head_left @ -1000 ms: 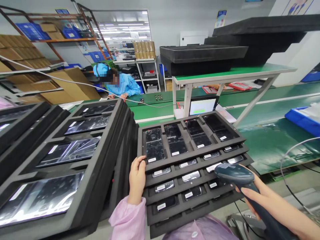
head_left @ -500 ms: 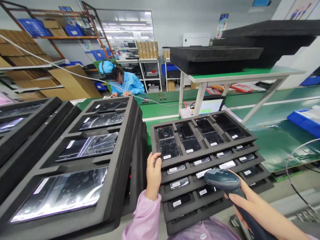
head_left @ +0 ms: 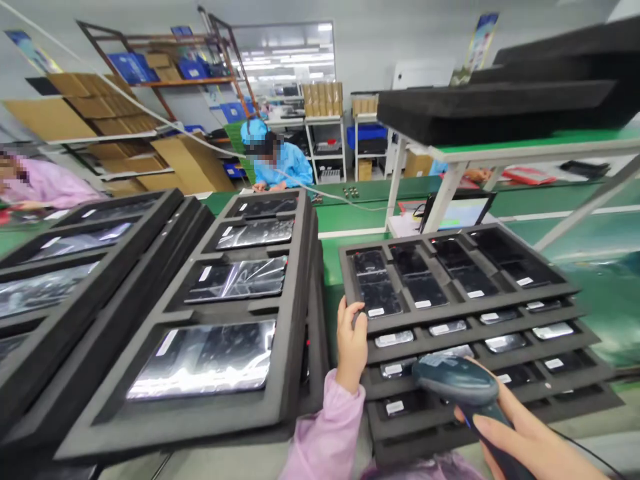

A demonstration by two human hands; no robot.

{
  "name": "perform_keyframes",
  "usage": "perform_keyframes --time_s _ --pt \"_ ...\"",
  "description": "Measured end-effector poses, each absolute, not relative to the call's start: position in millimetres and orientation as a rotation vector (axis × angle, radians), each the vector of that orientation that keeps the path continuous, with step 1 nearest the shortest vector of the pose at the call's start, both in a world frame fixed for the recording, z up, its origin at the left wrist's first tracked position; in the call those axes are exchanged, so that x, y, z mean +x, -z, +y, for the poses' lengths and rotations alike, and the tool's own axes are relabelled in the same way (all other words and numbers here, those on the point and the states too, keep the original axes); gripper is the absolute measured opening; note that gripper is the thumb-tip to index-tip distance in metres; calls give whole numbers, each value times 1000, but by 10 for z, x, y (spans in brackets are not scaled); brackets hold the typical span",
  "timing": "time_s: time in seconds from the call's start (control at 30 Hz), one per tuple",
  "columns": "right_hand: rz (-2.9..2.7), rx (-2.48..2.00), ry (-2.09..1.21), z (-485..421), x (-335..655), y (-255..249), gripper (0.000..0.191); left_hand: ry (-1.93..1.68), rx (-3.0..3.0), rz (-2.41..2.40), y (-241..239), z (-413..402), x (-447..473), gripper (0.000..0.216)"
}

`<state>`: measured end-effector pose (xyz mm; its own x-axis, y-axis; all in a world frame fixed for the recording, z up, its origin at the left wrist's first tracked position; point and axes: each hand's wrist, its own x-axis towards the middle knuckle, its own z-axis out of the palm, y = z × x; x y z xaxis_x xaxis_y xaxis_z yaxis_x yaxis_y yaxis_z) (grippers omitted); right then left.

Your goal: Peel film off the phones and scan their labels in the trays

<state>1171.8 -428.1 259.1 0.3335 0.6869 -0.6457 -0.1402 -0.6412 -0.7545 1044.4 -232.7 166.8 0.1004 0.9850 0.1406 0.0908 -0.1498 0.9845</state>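
- Fingers of the left hand [head_left: 351, 347] pinch the top foam tray [head_left: 450, 313] at its near-left corner!
- Right hand [head_left: 530, 427] wraps fingers round the barcode scanner [head_left: 456, 380], nearside of that tray!
- Phone screens [head_left: 377, 292] fill its slots!

Head-worn camera, faces forward and down past wearer's left hand [head_left: 351, 343] and right hand [head_left: 525, 430], both close up. Foam trays [head_left: 450, 314] fill near foreground; green bench [head_left: 350, 217] at mid-distance, back wall [head_left: 373, 40] far off.
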Motion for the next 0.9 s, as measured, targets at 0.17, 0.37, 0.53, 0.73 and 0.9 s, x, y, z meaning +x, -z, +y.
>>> perform_keyframes --time_s 0.17,0.37,0.53,0.73,0.9 --pt "-451 -1900 -1415 -4075 11468 -2860 94 -1222 1460 1113 -1679 -2354 10454 20" --pt "-448 -2023 -1390 -4086 11378 -2847 91 -1215 1508 1108 -1686 -2357 10448 19" --pt "-498 -2018 -1410 -4124 11409 -2730 94 -1210 1549 1114 -1674 -2347 10450 19" --pt "-466 -2021 -1370 -4152 11358 -2758 94 -1187 1583 1136 -1688 -2350 10442 19" --pt "-424 -2037 -1359 -4206 11357 -2748 91 -1165 1607 1154 -1707 -2349 10432 21"
